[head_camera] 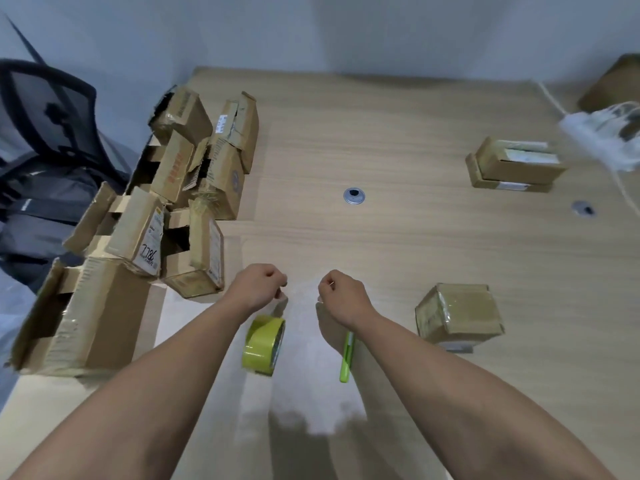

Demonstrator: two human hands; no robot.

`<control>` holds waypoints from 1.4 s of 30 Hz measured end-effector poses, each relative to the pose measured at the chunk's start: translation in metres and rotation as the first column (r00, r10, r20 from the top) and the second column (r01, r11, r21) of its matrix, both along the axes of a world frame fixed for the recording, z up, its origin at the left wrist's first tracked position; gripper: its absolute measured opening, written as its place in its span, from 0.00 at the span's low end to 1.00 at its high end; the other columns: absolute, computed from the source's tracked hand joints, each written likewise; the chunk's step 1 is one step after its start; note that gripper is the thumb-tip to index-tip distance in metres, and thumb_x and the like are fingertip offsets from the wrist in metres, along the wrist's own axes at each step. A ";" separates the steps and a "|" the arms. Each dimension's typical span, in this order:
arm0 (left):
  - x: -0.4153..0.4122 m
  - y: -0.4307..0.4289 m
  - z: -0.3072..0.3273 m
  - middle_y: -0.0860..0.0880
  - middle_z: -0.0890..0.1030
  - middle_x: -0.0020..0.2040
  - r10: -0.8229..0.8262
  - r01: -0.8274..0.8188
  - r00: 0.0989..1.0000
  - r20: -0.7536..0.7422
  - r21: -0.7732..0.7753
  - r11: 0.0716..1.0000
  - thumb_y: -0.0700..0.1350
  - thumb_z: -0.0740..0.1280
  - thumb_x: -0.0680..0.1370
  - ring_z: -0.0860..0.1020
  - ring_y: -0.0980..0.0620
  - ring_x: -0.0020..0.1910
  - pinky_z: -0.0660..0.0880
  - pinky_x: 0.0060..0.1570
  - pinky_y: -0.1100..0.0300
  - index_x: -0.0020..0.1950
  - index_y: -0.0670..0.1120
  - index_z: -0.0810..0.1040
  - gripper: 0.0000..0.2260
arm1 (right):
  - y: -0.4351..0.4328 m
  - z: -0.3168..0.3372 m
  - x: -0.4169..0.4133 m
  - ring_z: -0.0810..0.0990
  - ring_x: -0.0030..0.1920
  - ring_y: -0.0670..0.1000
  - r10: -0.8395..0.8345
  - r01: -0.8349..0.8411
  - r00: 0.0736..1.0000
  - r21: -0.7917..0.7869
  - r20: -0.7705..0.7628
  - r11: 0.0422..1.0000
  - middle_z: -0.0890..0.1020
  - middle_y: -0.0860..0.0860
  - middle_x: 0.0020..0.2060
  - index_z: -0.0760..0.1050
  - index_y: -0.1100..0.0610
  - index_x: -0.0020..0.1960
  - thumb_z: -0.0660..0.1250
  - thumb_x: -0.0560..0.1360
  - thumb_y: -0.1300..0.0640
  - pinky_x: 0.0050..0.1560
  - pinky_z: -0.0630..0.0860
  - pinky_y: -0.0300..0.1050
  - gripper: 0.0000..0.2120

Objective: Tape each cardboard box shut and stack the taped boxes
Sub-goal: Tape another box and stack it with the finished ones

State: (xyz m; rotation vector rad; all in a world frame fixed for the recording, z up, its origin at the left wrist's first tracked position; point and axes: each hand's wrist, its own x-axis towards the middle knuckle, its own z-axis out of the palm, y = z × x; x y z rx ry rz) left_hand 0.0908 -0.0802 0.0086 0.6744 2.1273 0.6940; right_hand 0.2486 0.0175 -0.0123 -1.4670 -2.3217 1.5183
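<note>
My left hand [258,287] has its fingers curled in a pinch on the strip of tape [281,304], and the tape roll [263,344] hangs from that strip just below the hand, above the surface [381,140]. My right hand [341,294], just right of the roll, is clenched too, thumb against forefinger. Whether it nips the far end of the clear film or nothing at all I cannot tell, because the tape is see-through and lost in the pale glare. The tape should be light, limp and sticky, apt to fold onto itself, so I judge it wants holding by its ends and keeping taut. Left of the roll lies the pile of open boxes [180,188], with loose, torn flaps. They look like thin, light card that would crush if squeezed, best taken by two opposite sides. Right of the roll sits a sealed box [459,313], and far beyond that a stack of two boxes [512,166]. A green cutter [347,356] shows just right of the roll, with its top end hidden under my right wrist, so I cannot say whether it lies loose or is held.
</note>
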 end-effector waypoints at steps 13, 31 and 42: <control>0.104 0.040 0.014 0.47 0.81 0.36 0.035 -0.035 0.997 0.069 -0.002 0.999 0.44 0.64 0.79 0.73 0.49 0.34 0.68 0.34 0.60 0.43 0.42 0.81 0.09 | 0.042 0.054 0.079 0.75 0.46 0.53 -0.021 0.044 0.986 0.138 -0.162 0.989 0.79 0.49 0.42 0.78 0.59 0.52 0.58 0.81 0.58 0.44 0.71 0.45 0.10; 0.274 0.109 0.002 0.55 0.84 0.42 0.154 -0.246 0.910 0.384 0.202 0.948 0.60 0.56 0.78 0.80 0.53 0.46 0.74 0.59 0.52 0.42 0.54 0.83 0.19 | 0.085 0.009 0.218 0.76 0.62 0.61 -0.327 0.328 0.943 0.005 -0.054 0.945 0.78 0.58 0.64 0.63 0.54 0.75 0.56 0.84 0.48 0.57 0.71 0.49 0.22; 0.283 0.122 -0.007 0.56 0.82 0.56 0.190 -0.261 0.927 0.322 0.192 0.946 0.58 0.54 0.82 0.79 0.53 0.59 0.70 0.68 0.48 0.56 0.58 0.78 0.14 | 0.092 0.001 0.210 0.78 0.53 0.57 -0.409 0.402 0.912 -0.116 -0.043 0.908 0.78 0.50 0.51 0.62 0.48 0.69 0.57 0.79 0.38 0.60 0.76 0.57 0.23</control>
